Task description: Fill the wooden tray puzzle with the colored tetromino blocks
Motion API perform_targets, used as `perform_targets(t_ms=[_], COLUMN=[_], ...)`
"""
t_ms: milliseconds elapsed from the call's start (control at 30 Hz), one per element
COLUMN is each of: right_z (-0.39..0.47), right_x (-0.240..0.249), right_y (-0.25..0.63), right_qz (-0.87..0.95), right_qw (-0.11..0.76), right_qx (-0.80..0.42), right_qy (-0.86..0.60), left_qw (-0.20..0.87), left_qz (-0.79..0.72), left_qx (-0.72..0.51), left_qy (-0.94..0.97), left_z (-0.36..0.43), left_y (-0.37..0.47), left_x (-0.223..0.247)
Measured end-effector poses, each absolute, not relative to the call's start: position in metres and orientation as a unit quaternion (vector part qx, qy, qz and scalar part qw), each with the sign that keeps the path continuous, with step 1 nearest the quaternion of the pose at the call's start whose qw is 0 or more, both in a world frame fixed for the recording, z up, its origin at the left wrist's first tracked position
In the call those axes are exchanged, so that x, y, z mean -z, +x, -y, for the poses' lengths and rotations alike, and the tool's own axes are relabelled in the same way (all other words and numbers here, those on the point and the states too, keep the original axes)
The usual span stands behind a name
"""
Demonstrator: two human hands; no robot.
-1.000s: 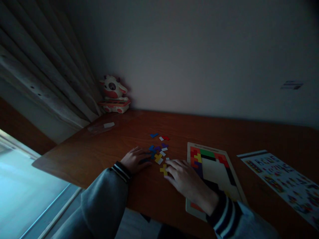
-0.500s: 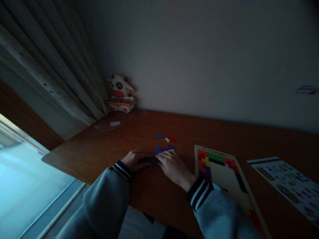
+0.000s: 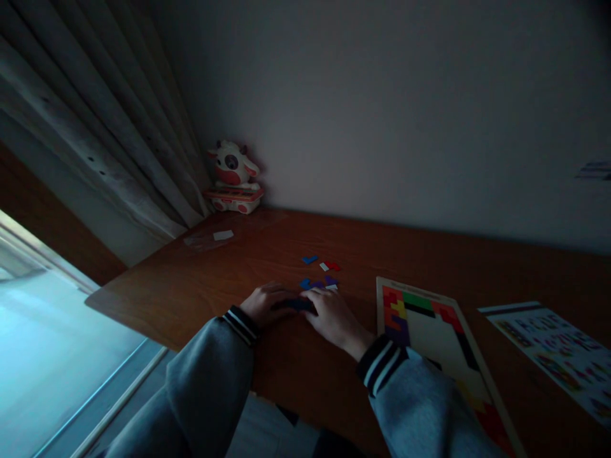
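Note:
Between the fingertips of my two hands is a dark blue puzzle piece point(image 3: 300, 305), its outline partly covered by the fingers. My left hand point(image 3: 265, 305) grips its left end, and my right hand point(image 3: 333, 318) has closed on its right end. Just beyond my fingers lie a blue piece point(image 3: 305, 284), purple pieces point(image 3: 330, 280) and a small white piece point(image 3: 332, 287). A little farther back are another blue piece point(image 3: 310, 259) and a red piece point(image 3: 333, 266) beside a second white one. To the right is a puzzle board point(image 3: 380, 299) partly filled with coloured pieces.
A printed sheet point(image 3: 548, 343) lies right of the board. At the back left corner stands a cow-shaped toy point(image 3: 233, 178), with a white paper point(image 3: 223, 235) in front of it. A curtain point(image 3: 114, 127) hangs at the left, and the wall runs behind the wooden table point(image 3: 191, 292).
The blue piece that lay low between my hands is now held up between both sets of fingers. My view has shifted slightly.

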State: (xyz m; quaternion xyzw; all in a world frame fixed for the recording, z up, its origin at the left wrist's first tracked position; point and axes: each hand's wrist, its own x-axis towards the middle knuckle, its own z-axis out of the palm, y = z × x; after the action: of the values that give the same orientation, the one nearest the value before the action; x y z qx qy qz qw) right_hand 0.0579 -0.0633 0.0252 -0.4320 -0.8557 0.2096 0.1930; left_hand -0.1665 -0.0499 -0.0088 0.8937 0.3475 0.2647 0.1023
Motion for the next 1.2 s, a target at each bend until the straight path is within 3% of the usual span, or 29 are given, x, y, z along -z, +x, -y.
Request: perform_targets(t_ms=[400,833,1200], right_z=[0.073,0.085,0.096], right_x=[-0.037,-0.037,-0.037], right_y=[0.058,0.071,0.069], right_qz=[0.847,0.836,0.834], right_qw=[0.157,0.142,0.14], right_qx=[-0.22,-0.191,-0.191], right_qy=[-0.457,-0.495,-0.498], left_qw=[0.249,0.179,0.187], left_qz=[-0.405,-0.542,-0.524], left_qx=[-0.299,-0.475,-0.42], left_qy=[0.827,0.67,0.716], left_z=[0.053,0.045,0.044], left_y=[-0.168,-0.151,-0.127], left_x=[-0.002,0.003,0.009])
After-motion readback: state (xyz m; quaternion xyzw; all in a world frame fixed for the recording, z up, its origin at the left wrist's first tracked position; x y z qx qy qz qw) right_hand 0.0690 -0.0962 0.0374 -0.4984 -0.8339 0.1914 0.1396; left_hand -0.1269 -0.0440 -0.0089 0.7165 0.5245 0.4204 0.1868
